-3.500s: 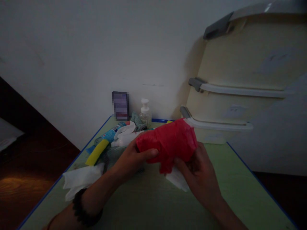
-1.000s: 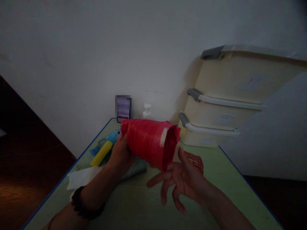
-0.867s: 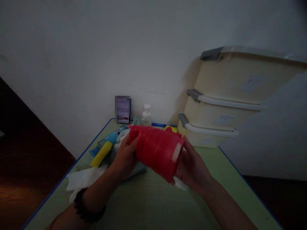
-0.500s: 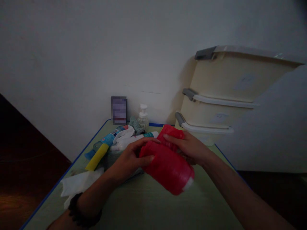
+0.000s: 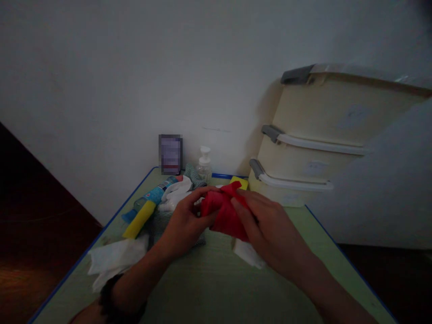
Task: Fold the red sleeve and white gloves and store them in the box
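Pale green, blue-edged table [image 5: 209,290], both hands on a soft red plastic roll [image 5: 231,218] held up over its middle.
Nearest, black beaded bracelet [image 5: 118,299] on left wrist; crumpled white tissue-like sheet [image 5: 116,258] lies near it. Left hand [image 5: 187,220] closed on the roll's left end, thumb on the near side; right hand [image 5: 270,220] closed over its right end, fingers on top, full contact hidden. Small white piece [image 5: 249,254] shows just below the right hand. Farther left: bright yellow strip [image 5: 139,219], grey-green textured cloth [image 5: 162,225], clear bottle with blue label [image 5: 153,195] lying down. Toward the back: clear pump bottle with white top [image 5: 204,170] upright, dark phone, screen blurred [image 5: 171,155], flat yellow item [image 5: 239,182], stacked cream plastic bins [image 5: 320,108] at right, plain pale wall [image 5: 135,67] behind.
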The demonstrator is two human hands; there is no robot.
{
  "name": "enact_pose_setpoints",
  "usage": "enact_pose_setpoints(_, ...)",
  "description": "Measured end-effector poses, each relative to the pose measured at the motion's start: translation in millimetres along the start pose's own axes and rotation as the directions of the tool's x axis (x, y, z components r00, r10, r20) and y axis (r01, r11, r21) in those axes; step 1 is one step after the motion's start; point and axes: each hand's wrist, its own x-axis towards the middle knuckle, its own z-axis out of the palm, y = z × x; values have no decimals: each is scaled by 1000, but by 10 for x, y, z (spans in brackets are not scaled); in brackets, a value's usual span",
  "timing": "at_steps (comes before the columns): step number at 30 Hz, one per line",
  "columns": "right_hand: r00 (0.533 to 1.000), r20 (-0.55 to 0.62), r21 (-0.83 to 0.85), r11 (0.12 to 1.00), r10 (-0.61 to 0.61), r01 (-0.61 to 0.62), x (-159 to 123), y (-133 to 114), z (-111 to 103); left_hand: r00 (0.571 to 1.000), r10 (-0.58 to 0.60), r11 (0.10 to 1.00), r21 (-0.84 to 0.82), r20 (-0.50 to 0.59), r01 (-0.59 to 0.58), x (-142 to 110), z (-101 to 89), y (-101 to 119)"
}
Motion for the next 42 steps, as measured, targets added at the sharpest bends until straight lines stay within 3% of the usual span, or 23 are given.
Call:
enact_pose_setpoints(2, 994, -23, -97, 990, -108, 105, -82, 50, 149, 999, -6, 1000, 11, -45, 7, 4, 21, 0)
enact_pose_setpoints(5, 994, -51, -256, 963, -99, 83, -163, 141, 382, 998, -28, 997, 66, -54, 32, -1, 44, -40)
enact_pose_setpoints(8, 989, -104, -351, 934, -107, 65, -180, 193, 516, 1000, 2, 991, 135, 22, -5, -41, 60, -134)
enact_pose_setpoints(12, 982, -100, -408, 907, -158, 104, -147, 231, 473, 997, -52, 996, 79, 54, 48, -74, 101, -214)
enact_pose_setpoints(15, 976, -68, -410, 897, -209, 164, -125, 320, 377, 995, -89, 992, 93, 53, 84, 18, 192, -145)
enact_pose_setpoints(18, 950, -157, -408, 894, -269, 186, -122, 492, 307, 990, -97, 979, 191, 106, 76, 207, 338, 1)
enact_pose_setpoints(20, 928, -239, -378, 908, -286, 182, -128, 628, 266, 985, -32, 949, 313, 169, -22, 342, 454, 95)
enact_pose_setpoints(24, 913, -365, -251, 963, -184, 94, -165, 838, 158, 969, 88, 843, 501, 232, -197, 515, 704, 205)
enact_pose_setpoints(28, 920, -392, -99, 994, 0, -43, -213, 924, 84, 932, 212, 689, 632, 294, -356, 522, 886, 236)
enact_pose_setpoints(31, 914, -397, 12, 997, 77, -79, -233, 936, 88, 918, 212, 566, 724, 334, -394, 472, 928, 241)
enact_pose_setpoints(33, 907, -414, 74, 996, 77, -52, -234, 926, 96, 915, 208, 544, 737, 345, -402, 441, 919, 238)
enact_pose_setpoints(35, 898, -433, 125, 992, 74, -22, -223, 914, 89, 910, 196, 587, 700, 364, -407, 428, 890, 234)
enact_pose_setpoints(37, 881, -458, 224, 974, 121, -18, -201, 919, 65, 913, 141, 722, 591, 384, -360, 440, 836, 231)
enact_pose_setpoints(40, 803, -513, 458, 888, 302, -41, -151, 994, 33, 899, -20, 917, 366, 437, -158, 511, 702, 194)
enact_pose_setpoints(42, 741, -519, 598, 801, 426, -41, -117, 1079, 39, 861, -138, 929, 365, 489, -58, 570, 593, 119)
